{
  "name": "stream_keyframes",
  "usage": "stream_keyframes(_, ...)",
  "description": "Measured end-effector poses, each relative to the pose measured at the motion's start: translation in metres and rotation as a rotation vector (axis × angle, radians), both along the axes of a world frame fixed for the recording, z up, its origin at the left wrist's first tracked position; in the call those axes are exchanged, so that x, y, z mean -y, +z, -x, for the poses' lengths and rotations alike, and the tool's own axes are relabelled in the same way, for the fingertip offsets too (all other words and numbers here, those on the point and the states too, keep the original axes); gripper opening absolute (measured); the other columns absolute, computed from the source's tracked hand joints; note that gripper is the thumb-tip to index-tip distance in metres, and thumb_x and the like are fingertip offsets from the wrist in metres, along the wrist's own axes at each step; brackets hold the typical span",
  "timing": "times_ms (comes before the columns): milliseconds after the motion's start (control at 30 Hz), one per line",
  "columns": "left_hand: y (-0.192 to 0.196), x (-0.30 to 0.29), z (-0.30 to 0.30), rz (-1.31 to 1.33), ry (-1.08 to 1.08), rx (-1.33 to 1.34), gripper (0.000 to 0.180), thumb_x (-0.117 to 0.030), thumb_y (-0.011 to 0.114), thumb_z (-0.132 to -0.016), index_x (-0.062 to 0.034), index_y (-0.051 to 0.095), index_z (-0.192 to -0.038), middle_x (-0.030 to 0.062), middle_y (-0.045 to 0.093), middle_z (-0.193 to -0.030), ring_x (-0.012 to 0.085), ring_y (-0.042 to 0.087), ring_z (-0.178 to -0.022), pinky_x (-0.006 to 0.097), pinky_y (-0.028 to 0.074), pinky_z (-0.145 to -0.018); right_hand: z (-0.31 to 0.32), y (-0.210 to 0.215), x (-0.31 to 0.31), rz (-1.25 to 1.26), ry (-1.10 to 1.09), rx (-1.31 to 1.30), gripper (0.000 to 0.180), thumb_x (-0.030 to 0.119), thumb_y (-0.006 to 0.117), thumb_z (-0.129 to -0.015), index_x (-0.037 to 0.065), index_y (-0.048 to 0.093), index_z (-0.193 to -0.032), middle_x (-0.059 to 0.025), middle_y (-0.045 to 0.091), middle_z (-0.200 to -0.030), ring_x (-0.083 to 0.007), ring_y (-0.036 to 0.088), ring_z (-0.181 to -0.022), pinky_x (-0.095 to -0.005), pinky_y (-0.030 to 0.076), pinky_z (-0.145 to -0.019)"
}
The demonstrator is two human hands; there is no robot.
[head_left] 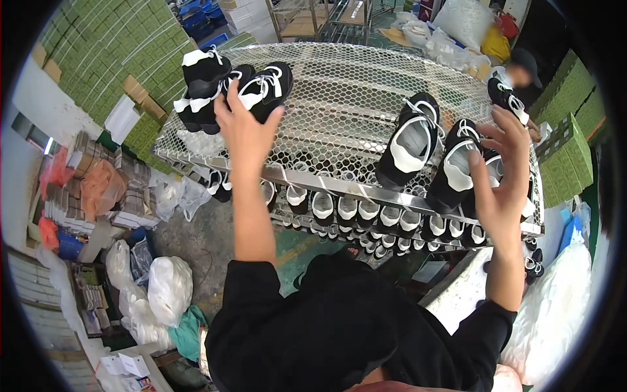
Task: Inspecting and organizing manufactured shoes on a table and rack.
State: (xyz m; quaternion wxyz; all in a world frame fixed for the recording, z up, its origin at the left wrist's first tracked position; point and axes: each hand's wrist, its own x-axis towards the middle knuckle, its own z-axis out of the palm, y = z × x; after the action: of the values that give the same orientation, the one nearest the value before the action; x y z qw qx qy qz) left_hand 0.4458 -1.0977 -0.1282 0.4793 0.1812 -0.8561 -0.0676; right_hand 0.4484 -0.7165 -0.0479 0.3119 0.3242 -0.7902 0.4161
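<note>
Both my arms reach over a rack topped with white wire mesh (pixel 333 85). My left hand (pixel 245 130) is open, thumb and fingers apart, just in front of a black shoe (pixel 264 91) with white laces. Beside it, at the rack's left end, more black-and-white shoes (pixel 206 68) are piled together. At the right end my right hand (pixel 501 179) is open too, its fingers curved and spread. It is nearest to a black shoe (pixel 454 166) with a white lining and partly covers others behind it. Left of that one stands another black shoe (pixel 411 140).
Several shoes (pixel 323 206) stand in rows on the rack's lower tiers. Green boxes (pixel 111 52) are stacked at the far left, with more green boxes (pixel 568 157) at the right. White plastic bags (pixel 170 291) lie at lower left. A person in a dark cap (pixel 524 65) is beyond the right end.
</note>
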Motion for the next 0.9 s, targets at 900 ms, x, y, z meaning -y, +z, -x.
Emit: stream_keyframes(900, -0.004, -0.062, -0.078, -0.602, -0.923, -0.382, 0.09, -0.021, 0.097, -0.063, -0.0079, 0.038, -0.129, 0.011, 0.05, -0.116, 0.0207, 0.059, -0.103, 0.032, 0.052, -0.088, 0.014, 0.003, 0.033, -0.067, 0.167, -0.057, 0.051, 0.0, 0.074, -0.081, 0.001, 0.055, -0.129, -0.0161, 0.053, -0.132, -0.0236, 0.064, -0.099, -0.0353, 0.052, -0.086)
